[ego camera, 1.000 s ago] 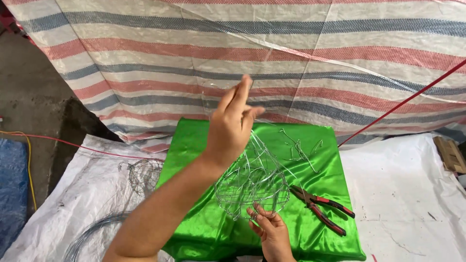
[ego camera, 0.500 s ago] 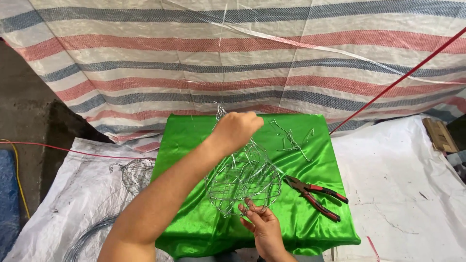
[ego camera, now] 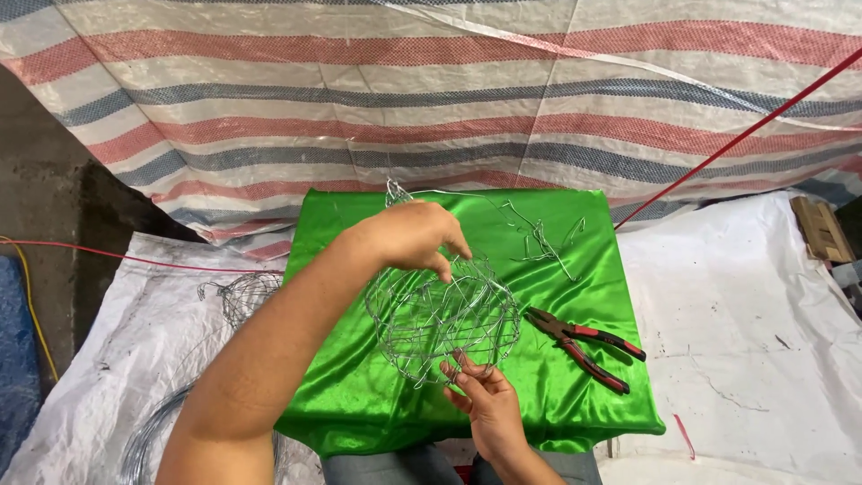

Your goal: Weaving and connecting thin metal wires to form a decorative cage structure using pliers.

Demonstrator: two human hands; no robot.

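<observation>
Behind everything we see a striped tarpaulin [ego camera: 467, 99] in red, blue and off-white bands, hanging down to a table spread with a shiny green satin cloth [ego camera: 359, 395]. White woven sheeting [ego camera: 745, 341] covers the ground on both sides.

Over the middle of the cloth we find a rounded wire mesh basket [ego camera: 444, 319], a loose cage of thin silver wire, held up between the two hands. Our left hand [ego camera: 415, 235] reaches across from the lower left and curls over the basket's top rim, its fingers bent down and pinched on the wire there; the forearm covers much of the cloth's left side. Our right hand [ego camera: 485, 400] comes up from below, its fingertips closed on wire at the basket's bottom edge.

Just right of the basket lie red-handled pliers [ego camera: 584, 346], flat on the cloth, apart from both hands. Beyond the basket, near the cloth's far edge, we see bent wire offcuts [ego camera: 543, 238] scattered loosely. On the white sheeting to the left sits a second wire mesh form [ego camera: 242, 295], and nearer us a coil of wire [ego camera: 148, 440], partly hidden by the arm. A red cord [ego camera: 745, 135] runs diagonally at the upper right, and a yellow cable [ego camera: 27, 305] trails along the dark floor at far left.
</observation>
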